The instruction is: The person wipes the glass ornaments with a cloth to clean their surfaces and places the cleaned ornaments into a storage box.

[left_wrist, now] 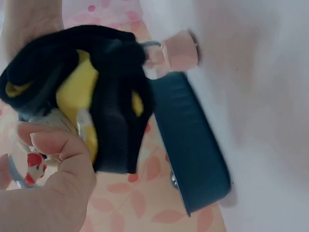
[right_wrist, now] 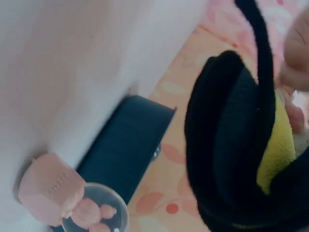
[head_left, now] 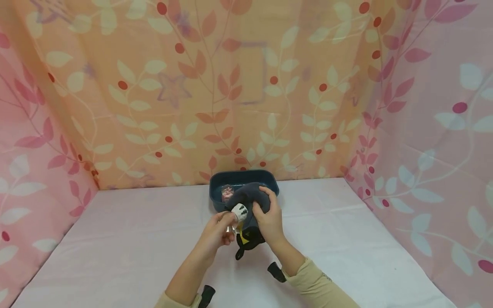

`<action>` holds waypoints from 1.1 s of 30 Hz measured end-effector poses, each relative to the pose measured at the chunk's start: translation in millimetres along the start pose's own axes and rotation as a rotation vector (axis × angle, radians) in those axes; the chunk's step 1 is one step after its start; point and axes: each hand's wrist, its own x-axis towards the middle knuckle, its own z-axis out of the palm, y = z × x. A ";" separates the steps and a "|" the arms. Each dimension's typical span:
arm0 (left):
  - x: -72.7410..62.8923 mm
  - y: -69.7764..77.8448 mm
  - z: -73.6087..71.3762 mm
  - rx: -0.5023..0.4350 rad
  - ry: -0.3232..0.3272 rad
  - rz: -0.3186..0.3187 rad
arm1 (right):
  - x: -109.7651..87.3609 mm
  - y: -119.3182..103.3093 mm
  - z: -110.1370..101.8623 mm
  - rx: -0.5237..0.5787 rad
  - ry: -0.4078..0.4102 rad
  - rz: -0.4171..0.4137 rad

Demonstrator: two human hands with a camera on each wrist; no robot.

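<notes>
A soft dark navy fabric thing (head_left: pixel 250 194) with a yellow lining (left_wrist: pixel 72 96) and a small black loop (head_left: pixel 240 254) is held up above the table. My right hand (head_left: pixel 272 220) grips its right side, thumb and fingers on the fabric. At its opening, my left hand (head_left: pixel 215 231) pinches a small white piece with black marks (head_left: pixel 239 211). Something red and white (left_wrist: pixel 35 166) shows by the left fingers in the left wrist view; its kind is unclear. Behind the fabric thing stands a dark blue bin (head_left: pixel 243 173).
A pink-and-clear packet (head_left: pixel 227 192) lies in the bin. In the right wrist view, a pink faceted pot (right_wrist: pixel 50 186) and a clear round thing with pink pieces (right_wrist: pixel 96 212) are beside the bin. Patterned cloth (head_left: pixel 215 85) walls the white table (head_left: pixel 127 239).
</notes>
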 end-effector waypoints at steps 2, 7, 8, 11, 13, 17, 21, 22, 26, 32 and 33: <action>0.5 0.5 -3.0 -0.008 0.010 0.003 | 2.9 -2.3 -4.5 0.008 0.034 0.038; -0.4 3.3 -11.3 -0.016 0.026 -0.014 | 7.2 -8.4 -14.0 0.021 0.125 0.071; -0.5 3.9 -12.7 -0.024 0.025 -0.020 | 7.0 -8.8 -14.6 0.022 0.131 0.076; -1.1 5.4 -15.4 -0.045 0.018 -0.036 | 3.3 -10.3 -13.6 0.025 0.117 0.059; -1.5 6.4 -15.1 -0.061 0.012 -0.039 | -0.9 -11.3 -10.1 0.021 0.081 0.015; -2.5 8.3 -10.7 -0.092 0.019 -0.029 | -10.8 -13.6 1.3 0.004 -0.040 -0.138; -3.2 9.5 -5.3 -0.107 0.032 -0.015 | -18.6 -12.1 11.9 -0.085 -0.136 -0.233; -3.7 10.0 -4.3 -0.096 0.031 -0.012 | -19.6 -11.8 13.8 -0.111 -0.152 -0.235; -6.2 10.5 -3.2 0.000 0.015 0.014 | -20.8 -12.0 18.5 -0.213 -0.166 -0.208; -7.4 9.3 -3.0 0.076 -0.009 0.041 | -19.0 -9.8 20.9 -0.213 -0.086 -0.249; -7.0 8.9 -2.8 0.080 -0.015 0.040 | -18.3 -8.5 20.7 -0.204 -0.071 -0.276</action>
